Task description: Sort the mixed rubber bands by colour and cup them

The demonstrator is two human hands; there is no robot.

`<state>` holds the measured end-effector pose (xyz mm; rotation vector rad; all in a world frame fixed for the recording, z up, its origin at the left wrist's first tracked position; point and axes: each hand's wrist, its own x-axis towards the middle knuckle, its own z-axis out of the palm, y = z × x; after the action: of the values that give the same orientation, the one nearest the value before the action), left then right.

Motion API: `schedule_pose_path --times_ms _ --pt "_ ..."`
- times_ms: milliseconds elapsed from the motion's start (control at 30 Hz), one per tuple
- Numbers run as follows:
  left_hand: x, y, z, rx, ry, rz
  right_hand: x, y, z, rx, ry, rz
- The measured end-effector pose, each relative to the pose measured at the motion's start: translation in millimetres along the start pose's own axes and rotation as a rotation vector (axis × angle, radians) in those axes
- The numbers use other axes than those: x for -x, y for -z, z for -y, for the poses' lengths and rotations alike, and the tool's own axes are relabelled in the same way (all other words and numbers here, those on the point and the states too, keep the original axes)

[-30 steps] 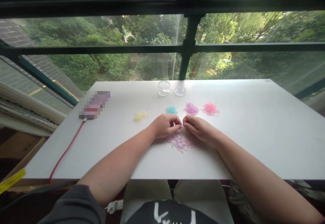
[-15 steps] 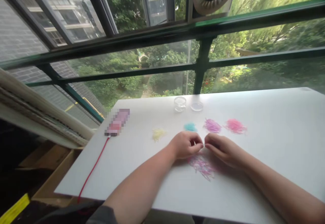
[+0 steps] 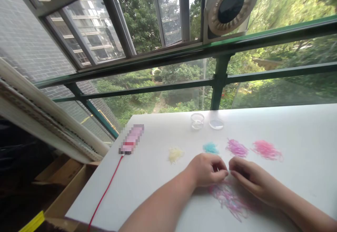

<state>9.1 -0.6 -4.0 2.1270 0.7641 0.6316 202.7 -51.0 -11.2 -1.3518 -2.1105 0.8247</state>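
My left hand (image 3: 209, 170) and my right hand (image 3: 249, 176) are close together over the white table, fingertips almost meeting. Both are closed in a pinch; whatever lies between the fingers is too small to make out. Just below them spreads a mixed pile of thin strands or loops (image 3: 230, 202), like small rubber bands, in pink, purple and pale blue. Beyond the hands lie single-colour piles of the same kind: a pale yellow pile (image 3: 175, 154), a turquoise pile (image 3: 210, 147), a purple pile (image 3: 237, 148) and a pink pile (image 3: 267, 150).
Towards the window stand a clear round container (image 3: 197, 121) and a clear round lid (image 3: 216, 124). A blurred-out phone (image 3: 132, 139) with a red cable (image 3: 106, 190) lies at the left on the white table (image 3: 147, 186). A cardboard box (image 3: 68, 186) stands below the left edge.
The view has tilted up and shifted left, so everything appears lower and further right. Both hands keep nearly the same pinched pose over the mixed pile.
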Motion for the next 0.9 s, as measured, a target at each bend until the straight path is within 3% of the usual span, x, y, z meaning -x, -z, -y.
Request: schedule_pose_path --times_ms 667,900 --pt "-0.5 0.7 -4.1 0.018 0.071 -0.016 0.5 0.5 1.6 0.027 -0.001 -0.015" --pt "-1.1 0.8 -3.1 0.007 0.040 -0.009 0.5 -0.9 -1.1 0.040 0.008 -0.013"
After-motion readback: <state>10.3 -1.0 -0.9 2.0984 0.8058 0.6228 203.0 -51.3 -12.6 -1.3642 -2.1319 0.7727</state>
